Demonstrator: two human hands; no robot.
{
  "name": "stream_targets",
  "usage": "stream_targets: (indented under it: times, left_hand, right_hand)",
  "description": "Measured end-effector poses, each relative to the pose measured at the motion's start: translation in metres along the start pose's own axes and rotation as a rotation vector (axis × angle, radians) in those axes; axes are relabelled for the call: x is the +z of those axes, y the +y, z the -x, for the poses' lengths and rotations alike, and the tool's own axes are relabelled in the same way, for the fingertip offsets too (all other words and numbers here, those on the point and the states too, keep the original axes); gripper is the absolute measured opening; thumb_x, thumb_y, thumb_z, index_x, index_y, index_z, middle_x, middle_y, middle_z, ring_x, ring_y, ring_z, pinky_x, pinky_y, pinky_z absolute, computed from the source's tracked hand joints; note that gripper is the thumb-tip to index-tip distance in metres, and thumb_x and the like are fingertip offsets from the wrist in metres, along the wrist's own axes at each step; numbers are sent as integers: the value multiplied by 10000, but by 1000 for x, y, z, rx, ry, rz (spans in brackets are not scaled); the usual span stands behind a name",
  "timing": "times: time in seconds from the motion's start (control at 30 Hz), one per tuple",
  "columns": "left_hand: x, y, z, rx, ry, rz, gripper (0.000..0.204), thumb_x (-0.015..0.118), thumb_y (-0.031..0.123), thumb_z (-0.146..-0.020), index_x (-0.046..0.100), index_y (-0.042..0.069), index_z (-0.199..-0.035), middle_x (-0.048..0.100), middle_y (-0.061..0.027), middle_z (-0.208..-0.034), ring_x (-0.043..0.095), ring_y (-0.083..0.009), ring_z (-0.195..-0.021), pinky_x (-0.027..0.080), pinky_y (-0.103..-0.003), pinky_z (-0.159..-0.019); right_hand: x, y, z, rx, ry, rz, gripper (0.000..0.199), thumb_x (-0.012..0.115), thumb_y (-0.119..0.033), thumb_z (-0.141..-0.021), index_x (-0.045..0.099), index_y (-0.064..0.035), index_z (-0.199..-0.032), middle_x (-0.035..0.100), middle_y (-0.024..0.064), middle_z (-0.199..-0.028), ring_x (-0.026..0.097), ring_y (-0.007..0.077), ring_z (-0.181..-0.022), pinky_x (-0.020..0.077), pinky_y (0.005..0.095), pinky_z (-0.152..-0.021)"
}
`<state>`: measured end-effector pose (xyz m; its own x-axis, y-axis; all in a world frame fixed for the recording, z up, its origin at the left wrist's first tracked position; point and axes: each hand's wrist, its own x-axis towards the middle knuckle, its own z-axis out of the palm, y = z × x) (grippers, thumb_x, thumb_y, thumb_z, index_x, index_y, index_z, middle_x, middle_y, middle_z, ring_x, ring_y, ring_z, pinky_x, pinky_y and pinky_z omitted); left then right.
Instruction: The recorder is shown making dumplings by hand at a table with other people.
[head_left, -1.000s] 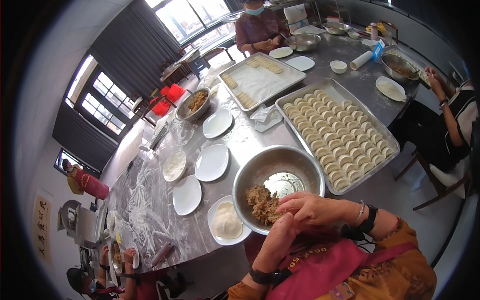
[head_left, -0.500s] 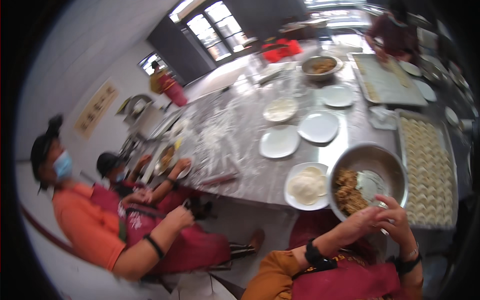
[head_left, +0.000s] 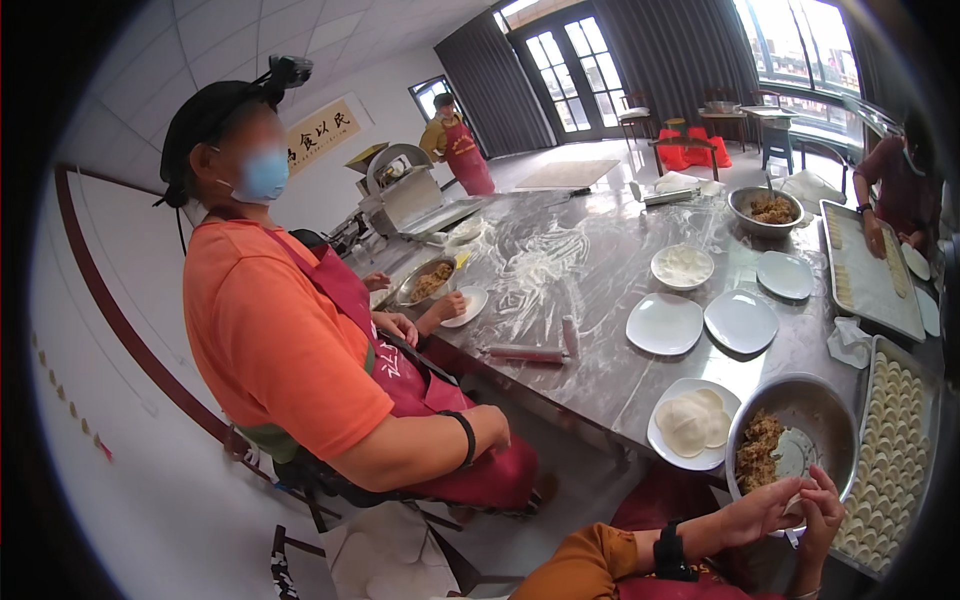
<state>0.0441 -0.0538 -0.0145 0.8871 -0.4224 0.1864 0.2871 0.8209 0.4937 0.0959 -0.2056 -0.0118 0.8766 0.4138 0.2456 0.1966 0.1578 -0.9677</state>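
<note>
My left hand and my right hand meet over the near rim of a large steel bowl. Their fingers are closed together around a small pale dumpling, mostly hidden by the fingertips. Brown chopped filling lies along the left side inside the bowl. Just left of it, round dough wrappers are heaped on a white plate. To the right of the bowl, rows of folded dumplings fill a metal tray.
A person in an orange shirt stands close on my left, beside a seated co-worker. White plates, a rolling pin and a flour bowl lie on the floury steel table. Another person handles a far tray.
My view has swung left, so the table and bowl sit farther right and the orange-shirted person looms larger. My hands stay together at the bowl's near rim.
</note>
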Motion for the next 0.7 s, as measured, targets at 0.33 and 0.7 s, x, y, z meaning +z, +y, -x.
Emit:
stream_targets:
  times: [0.33,0.7]
  left_hand:
    - [-4,0,1,47,51,160,362,385,297,-957,428,76,-1241,456,-42,-1240,455,-148,-1147,375,-313,-981]
    - [10,1,-4,-65,115,163,399,373,274,-961,389,22,-1270,443,-80,-1252,427,-182,-1181,330,-357,-1030]
  right_hand:
    - [23,-8,7,-103,123,14,209,481,-74,-871,637,29,-967,531,175,-1206,526,230,-1073,404,319,-919]
    - [14,-19,19,-178,208,198,226,488,-100,-886,614,12,-1036,558,188,-1161,540,246,-1064,407,319,-914]
